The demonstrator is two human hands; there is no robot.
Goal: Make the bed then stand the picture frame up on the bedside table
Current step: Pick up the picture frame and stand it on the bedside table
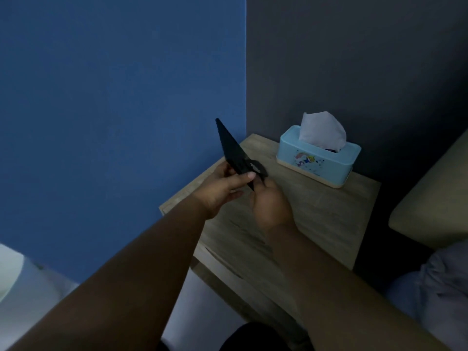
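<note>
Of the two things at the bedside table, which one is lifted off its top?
The black picture frame, held in the air by both hands. The light-blue tissue box stands on the bedside table near the wall.

Home bedroom: bedside table (316,206), tissue box (316,160), pillow (430,203).

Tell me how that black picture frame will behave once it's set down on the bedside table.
The picture frame looks thin and rigid, held edge-on by both hands, so probably light. Standing, it would likely tip easily unless its back stand is opened. The wooden bedside table looks flat, so sliding seems unlikely.
</note>
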